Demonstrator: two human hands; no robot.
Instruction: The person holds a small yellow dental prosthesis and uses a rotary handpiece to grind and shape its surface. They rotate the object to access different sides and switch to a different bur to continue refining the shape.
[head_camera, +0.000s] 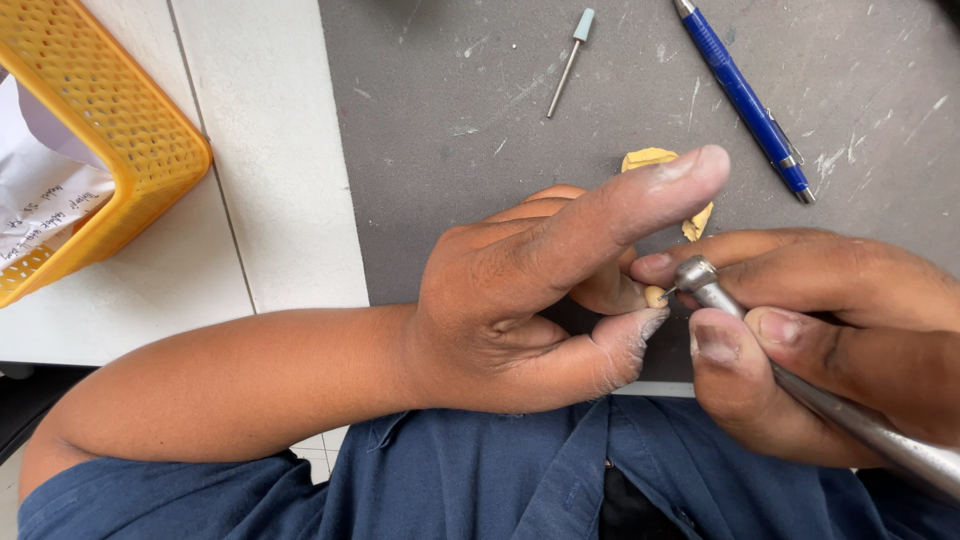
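Left hand (530, 300) pinching small cream tooth piece (655, 296); right hand (830, 330) gripping metal rotary handpiece (800, 385), bur touching piece; grinding mid-way, finish undeterminable; spare bur (570, 60) unused on grey mat (450, 150).

Your two hands meet at the near edge of the grey mat (600, 120), with your left hand (540, 300) and forearm lying across its near left corner and blocking that approach. Your right hand (840, 320) and its metal handpiece (800, 385) close off the near right side. Just beyond your fingers lies a yellow dental cast (655, 160), leaving little room there. Farther back, a small grinding bur (570, 60) and a blue pen (745, 100) lie well apart, with open mat between them. On the white bench (270, 150) to the left, a yellow basket (110, 140) fills the far corner; bare bench lies between basket and mat.
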